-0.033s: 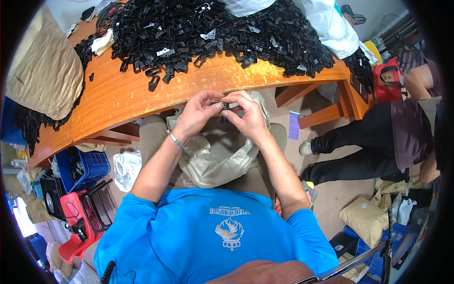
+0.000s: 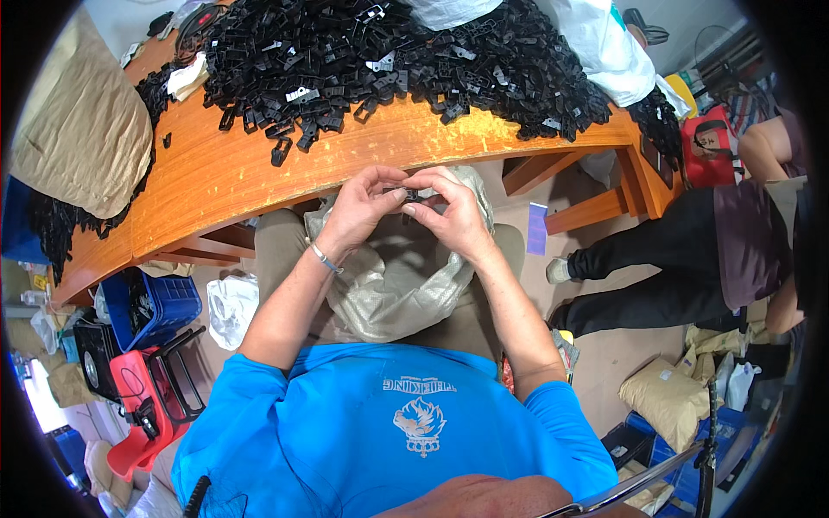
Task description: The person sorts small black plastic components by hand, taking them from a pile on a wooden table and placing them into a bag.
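My left hand (image 2: 356, 211) and my right hand (image 2: 458, 217) meet just off the table's near edge, above my lap. Between their fingertips they pinch a small black plastic part (image 2: 413, 196), mostly covered by thumbs and fingers. Beneath the hands, an open pale woven sack (image 2: 380, 302) lies across my thighs; its inside is dark and I cannot make out what it contains. Beyond the hands, a large heap of similar black plastic parts (image 2: 337, 73) covers the far side of the wooden table (image 2: 363, 142).
White sacks (image 2: 604, 52) rest on the heap. A brown paper sack (image 2: 78, 129) lies at the table's left. Below are a blue crate (image 2: 164, 302), a red chair (image 2: 142, 397) and a white bag (image 2: 233, 311). A person in dark trousers (image 2: 648, 276) stands at right, near a tan sack (image 2: 669, 393).
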Motion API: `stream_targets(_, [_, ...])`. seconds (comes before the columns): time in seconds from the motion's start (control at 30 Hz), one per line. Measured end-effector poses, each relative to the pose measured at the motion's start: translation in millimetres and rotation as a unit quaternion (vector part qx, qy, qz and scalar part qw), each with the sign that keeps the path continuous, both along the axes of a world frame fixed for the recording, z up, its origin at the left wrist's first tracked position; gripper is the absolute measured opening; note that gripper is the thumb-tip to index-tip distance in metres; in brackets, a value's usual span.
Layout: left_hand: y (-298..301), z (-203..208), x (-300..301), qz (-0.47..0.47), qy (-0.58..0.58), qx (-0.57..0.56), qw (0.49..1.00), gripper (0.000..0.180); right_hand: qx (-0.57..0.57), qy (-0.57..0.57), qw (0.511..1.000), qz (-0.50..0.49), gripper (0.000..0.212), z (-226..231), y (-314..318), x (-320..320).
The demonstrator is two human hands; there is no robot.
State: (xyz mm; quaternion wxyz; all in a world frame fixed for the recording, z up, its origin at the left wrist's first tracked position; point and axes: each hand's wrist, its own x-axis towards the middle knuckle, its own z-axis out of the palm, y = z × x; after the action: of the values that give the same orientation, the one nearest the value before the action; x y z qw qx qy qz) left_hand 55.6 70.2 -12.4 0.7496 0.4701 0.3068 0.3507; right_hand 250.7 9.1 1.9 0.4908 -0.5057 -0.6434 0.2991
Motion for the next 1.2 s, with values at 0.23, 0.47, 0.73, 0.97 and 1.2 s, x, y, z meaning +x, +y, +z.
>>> stream_targets(0.23, [-9, -12, 2, -0.005, 0.060, 0.013, 0.998, 0.028, -0.181, 0.204, 0.962, 0.019, 0.021, -33, -3, 5])
stream_targets(0.47, [-6, -10, -23, -0.145, 0.294, 0.220, 0.919, 0.021, -0.201, 0.001, 0.976, 0.086, 0.017, -31, 4, 38])
stream_targets(0.73, [81, 21, 1, 0.196, 0.413, 0.501, 0.735, 0.030, 0.041, -0.286, 0.942, -0.172, 0.020, 4, 86, 71])
stream_targets(0.97, [114, 11, 22, 0.174, 0.536, 0.507, 0.652, 0.031, 0.134, -0.510, 0.848, -0.060, 0.022, 13, 119, 83])
stream_targets(1.2, [109, 12, 27, 0.193, 0.515, 0.519, 0.655, 0.028, 0.079, -0.500, 0.862, -0.042, 0.018, 10, 124, 86])
